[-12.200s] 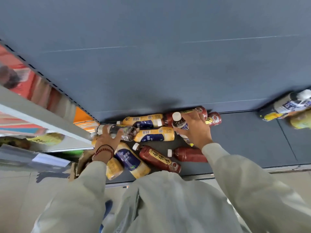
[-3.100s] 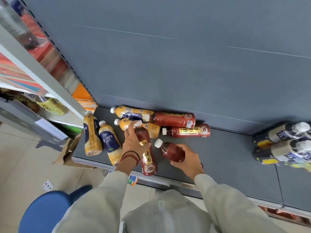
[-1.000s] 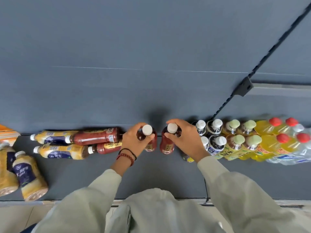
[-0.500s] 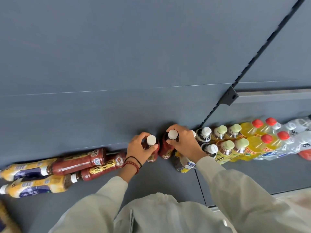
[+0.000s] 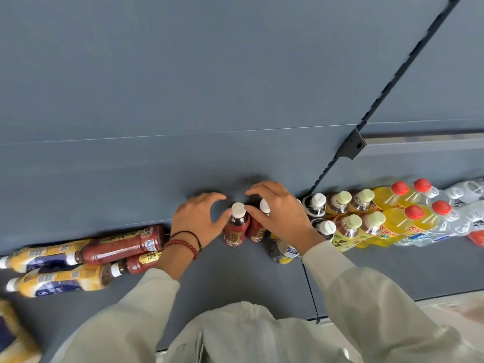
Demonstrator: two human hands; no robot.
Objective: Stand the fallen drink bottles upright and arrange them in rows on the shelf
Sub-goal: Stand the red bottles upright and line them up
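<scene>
Head view: two red bottles upright at the back of the shelf (image 5: 235, 284), both hands loose beside them.
Curved open, the left hand (image 5: 199, 221) has its thumb tip at the neck of the left red bottle (image 5: 236, 229); the right hand (image 5: 280, 218) arches with spread fingers over the right red bottle (image 5: 255, 230), gripping neither. To the left lie two fallen red bottles (image 5: 123, 244) and fallen yellow bottles (image 5: 57, 281); to the right, upright rows (image 5: 348, 226).
</scene>
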